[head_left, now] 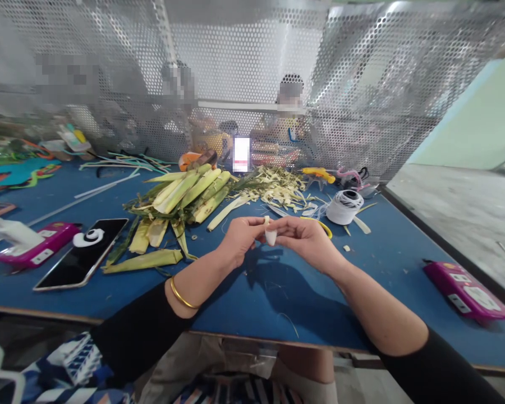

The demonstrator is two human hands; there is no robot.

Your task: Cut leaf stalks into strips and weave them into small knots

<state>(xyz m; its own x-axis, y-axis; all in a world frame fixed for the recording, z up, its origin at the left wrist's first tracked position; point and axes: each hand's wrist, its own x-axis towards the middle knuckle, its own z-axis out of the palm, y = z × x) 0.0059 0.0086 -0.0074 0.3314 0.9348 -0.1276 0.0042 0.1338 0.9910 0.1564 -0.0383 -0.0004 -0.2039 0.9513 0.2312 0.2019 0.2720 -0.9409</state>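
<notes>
Both hands grasp one small pale piece (271,237) at the fingertips: the left hand (240,238) pinches near its top, and the right hand (305,235) holds it from the other side, its lower end hanging free above the blue table (219,306). The step in hand looks like shaping or adjusting this piece by finger; continuing would call for a light, steady pinch from both sides. Just beyond the right hand lie yellow-handled scissors (328,230), partly hidden, and a spool of white thread (342,209). Farther out are pale shreds (281,188), then a heap of green husks (189,193) to the left.
</notes>
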